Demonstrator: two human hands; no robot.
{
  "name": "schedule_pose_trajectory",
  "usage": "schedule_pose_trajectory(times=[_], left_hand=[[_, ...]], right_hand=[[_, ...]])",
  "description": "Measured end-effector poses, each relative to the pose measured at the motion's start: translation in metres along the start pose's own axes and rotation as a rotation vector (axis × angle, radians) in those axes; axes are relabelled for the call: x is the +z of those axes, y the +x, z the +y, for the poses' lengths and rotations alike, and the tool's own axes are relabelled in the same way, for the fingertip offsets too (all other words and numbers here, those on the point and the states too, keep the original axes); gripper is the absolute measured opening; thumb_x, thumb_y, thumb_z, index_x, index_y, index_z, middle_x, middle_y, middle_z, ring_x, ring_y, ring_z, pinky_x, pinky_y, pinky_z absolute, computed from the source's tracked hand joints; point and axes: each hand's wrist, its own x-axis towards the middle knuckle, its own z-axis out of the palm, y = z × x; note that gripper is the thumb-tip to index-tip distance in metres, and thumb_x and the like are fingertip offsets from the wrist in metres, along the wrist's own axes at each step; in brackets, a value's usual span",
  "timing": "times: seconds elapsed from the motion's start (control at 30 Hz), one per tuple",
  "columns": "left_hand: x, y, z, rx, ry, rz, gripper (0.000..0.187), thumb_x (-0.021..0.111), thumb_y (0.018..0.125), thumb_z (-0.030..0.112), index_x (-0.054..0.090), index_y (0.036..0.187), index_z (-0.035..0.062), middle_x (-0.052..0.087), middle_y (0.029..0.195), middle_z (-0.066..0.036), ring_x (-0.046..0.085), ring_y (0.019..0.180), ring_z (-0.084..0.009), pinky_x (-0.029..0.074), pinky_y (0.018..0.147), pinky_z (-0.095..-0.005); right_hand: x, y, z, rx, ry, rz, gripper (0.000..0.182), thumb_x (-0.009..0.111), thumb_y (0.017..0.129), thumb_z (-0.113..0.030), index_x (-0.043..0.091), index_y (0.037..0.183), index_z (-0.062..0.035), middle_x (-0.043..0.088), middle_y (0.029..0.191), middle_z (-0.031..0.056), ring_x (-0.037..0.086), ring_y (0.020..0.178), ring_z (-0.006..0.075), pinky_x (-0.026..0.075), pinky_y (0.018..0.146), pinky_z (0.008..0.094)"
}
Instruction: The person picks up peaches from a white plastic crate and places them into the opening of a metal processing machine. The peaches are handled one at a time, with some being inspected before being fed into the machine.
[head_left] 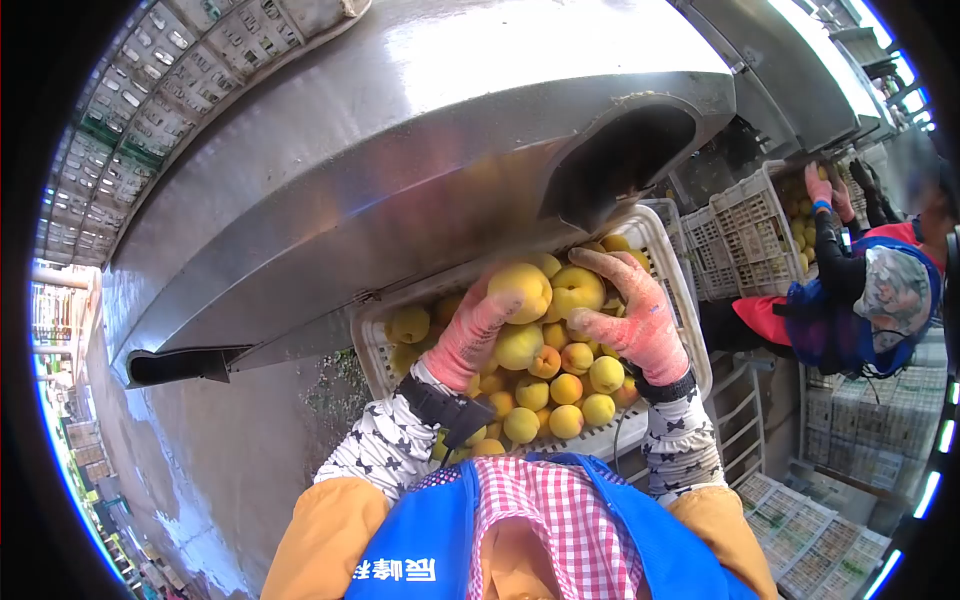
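Observation:
A white plastic crate full of yellow peaches stands in front of me, below the metal machine. My left hand, in a pink glove, is closed around a large yellow peach lifted above the pile. Its fingers are partly hidden behind the fruit. My right hand, gloved too, curls its thumb and fingers around another large peach right beside the first. Beneath both hands lie smaller yellow and reddish peaches.
A curved metal chute with a dark opening rises just beyond the crate. On the right, a co-worker reaches into another fruit crate. Stacked crates stand lower right, and a crate is at upper left.

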Motion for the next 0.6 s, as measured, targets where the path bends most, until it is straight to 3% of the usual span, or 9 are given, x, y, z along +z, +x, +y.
schedule_pose_trajectory(times=[0.03,0.1,0.17,0.2,0.27,0.4,0.47,0.57,0.6], left_hand=[[-0.004,0.006,-0.006,0.023,-0.043,0.036,0.072,0.070,0.085,0.056,0.053,0.134,0.0062,0.058,0.129,-0.010,0.057,0.120,-0.0196,0.050,0.101,-0.0382],[-0.005,0.014,-0.016,0.035,-0.132,0.021,0.074,0.067,0.085,0.062,0.055,0.131,0.0055,0.062,0.123,-0.011,0.063,0.109,-0.0218,0.056,0.091,-0.0386],[-0.011,0.009,-0.017,-0.071,-0.334,0.144,0.079,0.062,0.084,0.070,0.056,0.128,0.0048,0.066,0.114,-0.014,0.068,0.096,-0.0255,0.060,0.078,-0.0391],[-0.015,0.006,-0.018,-0.113,-0.307,0.188,0.084,0.058,0.082,0.076,0.056,0.127,0.0051,0.067,0.107,-0.016,0.069,0.086,-0.0281,0.062,0.068,-0.0399],[-0.017,0.002,-0.019,-0.080,-0.312,0.219,0.087,0.055,0.082,0.079,0.055,0.128,0.0049,0.068,0.108,-0.016,0.069,0.085,-0.0262,0.061,0.069,-0.0383],[-0.021,-0.006,-0.017,-0.125,-0.435,0.217,0.097,0.052,0.079,0.085,0.055,0.128,0.0013,0.068,0.106,-0.018,0.069,0.083,-0.0255,0.061,0.069,-0.0365],[-0.023,-0.005,-0.015,-0.109,-0.461,0.166,0.101,0.051,0.076,0.088,0.055,0.128,0.0007,0.067,0.104,-0.019,0.069,0.086,-0.0262,0.061,0.072,-0.0361],[-0.021,-0.004,-0.009,-0.075,-0.486,0.101,0.101,0.050,0.077,0.088,0.055,0.128,0.0001,0.068,0.102,-0.018,0.069,0.087,-0.0254,0.060,0.075,-0.0355],[-0.017,-0.005,-0.007,-0.069,-0.491,0.107,0.101,0.050,0.077,0.088,0.055,0.128,0.0001,0.068,0.102,-0.018,0.069,0.087,-0.0254,0.060,0.075,-0.0355]], right_hand=[[-0.001,0.006,-0.001,-0.015,-0.056,0.052,0.065,0.079,0.075,-0.020,0.057,0.134,-0.0031,0.061,0.118,0.0147,0.061,0.111,0.0281,0.048,0.097,0.0352],[0.016,0.030,0.008,-0.047,-0.094,0.425,0.059,0.081,0.076,-0.020,0.059,0.127,-0.0002,0.063,0.113,0.0165,0.062,0.105,0.0311,0.051,0.093,0.0378],[0.025,0.061,0.041,-0.195,-0.415,0.652,0.063,0.081,0.077,-0.026,0.056,0.128,0.0007,0.062,0.115,0.0195,0.062,0.104,0.0343,0.051,0.090,0.0400],[0.034,0.068,0.048,-0.196,-0.415,0.664,0.063,0.081,0.077,-0.026,0.056,0.128,0.0007,0.062,0.115,0.0195,0.062,0.104,0.0343,0.051,0.090,0.0400],[0.052,0.085,0.059,-0.040,-0.589,0.779,0.070,0.081,0.076,-0.030,0.051,0.131,0.0004,0.060,0.118,0.0225,0.061,0.105,0.0385,0.052,0.088,0.0418],[0.058,0.137,0.097,0.284,-0.823,0.569,0.075,0.081,0.075,-0.034,0.049,0.133,0.0007,0.058,0.120,0.0242,0.060,0.107,0.0399,0.052,0.088,0.0426],[0.024,0.133,0.080,-0.276,-0.602,0.605,0.079,0.081,0.074,-0.032,0.047,0.137,-0.0003,0.059,0.118,0.0236,0.060,0.109,0.0392,0.051,0.091,0.0429],[0.003,0.068,-0.007,-0.135,-0.234,0.451,0.081,0.081,0.074,-0.033,0.046,0.141,-0.0015,0.059,0.121,0.0230,0.059,0.113,0.0377,0.049,0.097,0.0420],[0.002,0.051,-0.005,-0.153,-0.183,0.255,0.081,0.081,0.074,-0.033,0.047,0.141,-0.0016,0.059,0.123,0.0224,0.059,0.115,0.0367,0.048,0.100,0.0412]])
